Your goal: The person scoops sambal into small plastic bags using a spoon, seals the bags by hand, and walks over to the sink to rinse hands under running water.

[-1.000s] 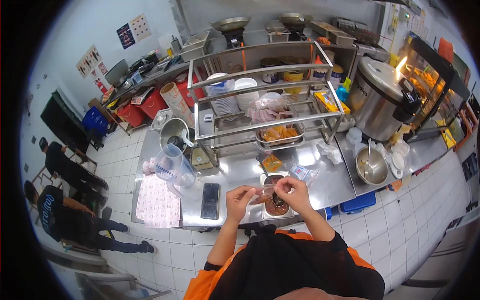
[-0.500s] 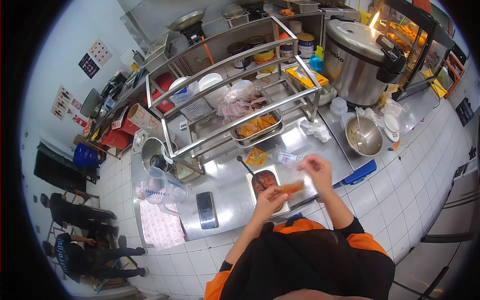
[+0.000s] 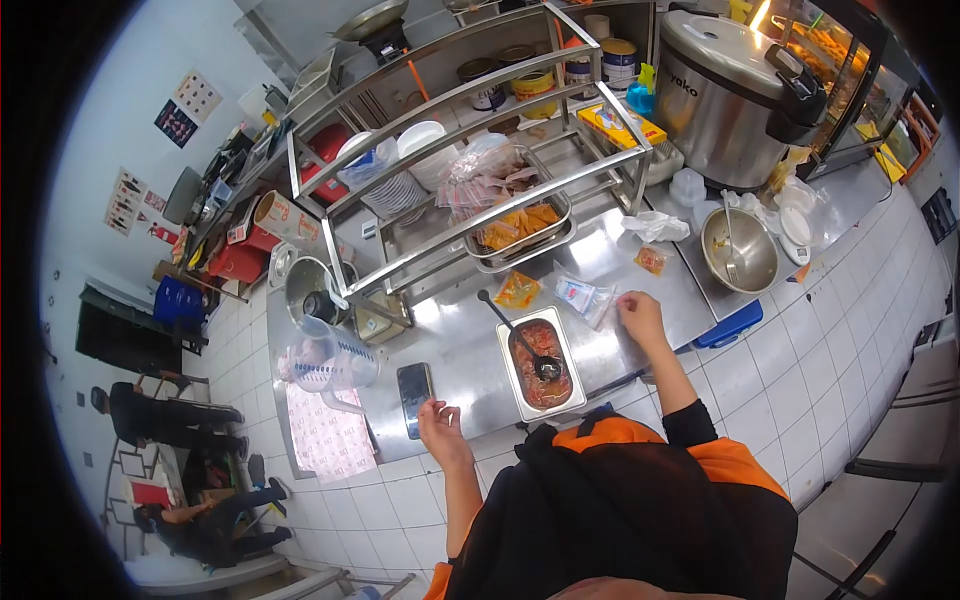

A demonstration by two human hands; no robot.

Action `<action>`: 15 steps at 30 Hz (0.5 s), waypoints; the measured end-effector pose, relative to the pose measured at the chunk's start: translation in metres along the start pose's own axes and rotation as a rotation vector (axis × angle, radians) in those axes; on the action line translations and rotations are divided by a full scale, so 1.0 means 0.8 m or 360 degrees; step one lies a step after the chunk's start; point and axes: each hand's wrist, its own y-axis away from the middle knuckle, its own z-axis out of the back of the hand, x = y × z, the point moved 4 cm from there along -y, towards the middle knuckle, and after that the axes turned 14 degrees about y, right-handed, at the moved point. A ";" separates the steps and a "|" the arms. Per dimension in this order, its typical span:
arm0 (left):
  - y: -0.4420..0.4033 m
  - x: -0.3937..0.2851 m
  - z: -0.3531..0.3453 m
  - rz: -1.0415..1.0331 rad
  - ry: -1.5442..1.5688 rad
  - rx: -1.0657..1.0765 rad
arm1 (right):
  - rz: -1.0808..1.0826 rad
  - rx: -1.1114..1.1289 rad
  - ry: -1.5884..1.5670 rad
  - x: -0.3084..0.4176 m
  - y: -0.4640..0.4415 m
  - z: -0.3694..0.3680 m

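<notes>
The right hand (image 3: 640, 316) is just beside the clear plastic bags (image 3: 580, 295), which lie on the desk (image 3: 462, 345) near the sauce tray (image 3: 531, 411); whether its bent fingers pinch an edge, I cannot tell. The left hand (image 3: 443, 432), fingers loosely parted and empty, is by the phone (image 3: 412, 386). Gripping one layer lightly spares the thin plastic.

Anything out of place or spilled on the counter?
The phone looks out of place: it lies on the same counter as the open tray of reddish food, to its left. A crumpled white wad further back looks like stray wrapping. I make out no spill.
</notes>
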 end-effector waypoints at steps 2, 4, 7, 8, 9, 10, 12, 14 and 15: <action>0.005 -0.005 0.003 -0.0028 0.0009 0.0065 | -0.0013 -0.0016 -0.0301 0.003 0.003 -0.011; 0.007 -0.008 0.007 -0.0045 0.0002 0.0090 | 0.0000 -0.0037 -0.0535 0.005 -0.002 -0.021; 0.011 0.000 0.012 -0.0011 -0.0021 0.0069 | 0.0155 -0.0038 -0.0510 0.021 -0.007 -0.040; 0.013 0.003 0.013 0.0013 -0.0030 0.0062 | 0.0132 -0.0093 -0.0482 0.028 -0.011 -0.042; 0.014 0.004 0.013 0.0031 -0.0037 0.0054 | 0.0114 -0.0147 -0.0456 0.039 -0.017 -0.045; 0.014 0.003 0.012 0.0016 -0.0039 0.0094 | 0.0093 -0.0195 -0.0432 0.049 -0.022 -0.044; 0.017 0.000 0.011 -0.0011 -0.0053 0.0170 | 0.0150 -0.0030 -0.0512 0.053 -0.041 -0.067; 0.018 -0.001 0.015 -0.0016 -0.0082 0.0142 | 0.0142 0.0111 -0.0487 0.053 -0.050 -0.081; 0.018 -0.002 0.015 -0.0020 -0.0093 0.0130 | 0.0108 0.0172 -0.0422 0.054 -0.053 -0.083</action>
